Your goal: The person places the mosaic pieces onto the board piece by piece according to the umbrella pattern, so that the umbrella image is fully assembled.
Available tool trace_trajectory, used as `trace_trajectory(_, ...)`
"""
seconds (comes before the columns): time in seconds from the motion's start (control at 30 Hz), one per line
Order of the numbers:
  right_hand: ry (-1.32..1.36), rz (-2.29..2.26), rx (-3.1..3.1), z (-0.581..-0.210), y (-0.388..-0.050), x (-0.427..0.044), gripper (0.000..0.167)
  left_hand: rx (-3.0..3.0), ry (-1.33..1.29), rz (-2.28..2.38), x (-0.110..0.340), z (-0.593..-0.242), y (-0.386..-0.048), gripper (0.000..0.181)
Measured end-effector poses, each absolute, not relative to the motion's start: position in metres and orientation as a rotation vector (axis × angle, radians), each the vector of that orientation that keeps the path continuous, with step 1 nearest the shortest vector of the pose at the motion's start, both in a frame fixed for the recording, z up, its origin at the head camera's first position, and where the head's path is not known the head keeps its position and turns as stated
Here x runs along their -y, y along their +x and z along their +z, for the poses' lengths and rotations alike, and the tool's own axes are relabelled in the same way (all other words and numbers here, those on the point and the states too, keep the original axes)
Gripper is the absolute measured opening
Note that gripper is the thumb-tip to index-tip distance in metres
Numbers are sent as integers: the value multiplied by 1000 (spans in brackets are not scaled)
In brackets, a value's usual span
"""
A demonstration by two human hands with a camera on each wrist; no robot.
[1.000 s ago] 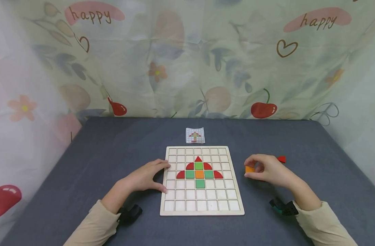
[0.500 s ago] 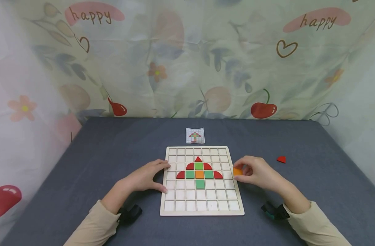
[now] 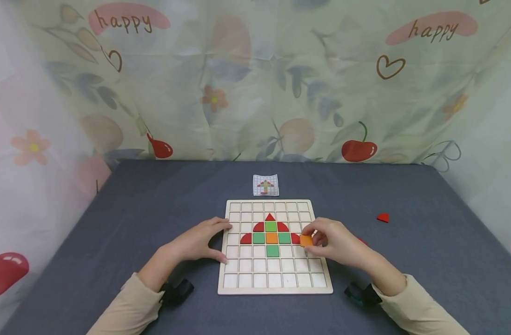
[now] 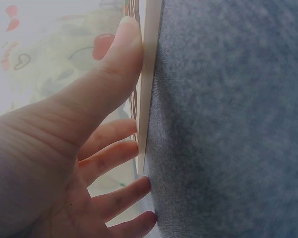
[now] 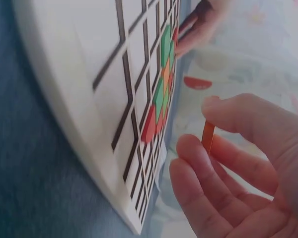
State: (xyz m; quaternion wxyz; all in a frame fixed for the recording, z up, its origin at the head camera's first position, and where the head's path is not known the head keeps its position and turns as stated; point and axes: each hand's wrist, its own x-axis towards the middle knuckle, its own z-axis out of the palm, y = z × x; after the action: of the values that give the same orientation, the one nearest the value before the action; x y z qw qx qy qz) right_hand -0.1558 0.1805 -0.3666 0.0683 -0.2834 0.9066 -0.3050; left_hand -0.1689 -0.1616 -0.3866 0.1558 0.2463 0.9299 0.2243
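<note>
In the head view my right hand [image 3: 335,239] pinches an orange square tile [image 3: 306,240] over the right part of a pale wooden grid board [image 3: 275,291]. The right wrist view shows that tile edge-on [image 5: 208,135] between thumb and fingers, apart from the board. My left hand [image 3: 198,239] rests its thumb and fingertips on the board's left edge, fingers spread; the left wrist view shows the thumb [image 4: 121,54] against the frame. Set in the grid are a red triangle [image 3: 269,217], several red quarter-round tiles [image 3: 246,238], green squares [image 3: 273,251] and an orange square [image 3: 271,238].
A small printed card [image 3: 265,185] with a coloured grid pattern lies behind the board. One red quarter-round tile [image 3: 383,217] lies on the dark tablecloth [image 3: 155,195] at the right; another red bit [image 3: 362,241] shows partly behind my right wrist. A patterned curtain [image 3: 255,83] hangs at the back.
My right hand has carried the orange tile leftward from the tablecloth to above the board's right side. The red pieces it covered have come partly into view. My left hand stays put.
</note>
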Motion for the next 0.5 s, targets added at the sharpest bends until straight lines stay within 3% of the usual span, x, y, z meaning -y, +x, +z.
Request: trace_trajectory(0.5, -919, -985, -2633, -377, -148, -154, 22, -2658, 699, 646, 162, -388, -169, 84)
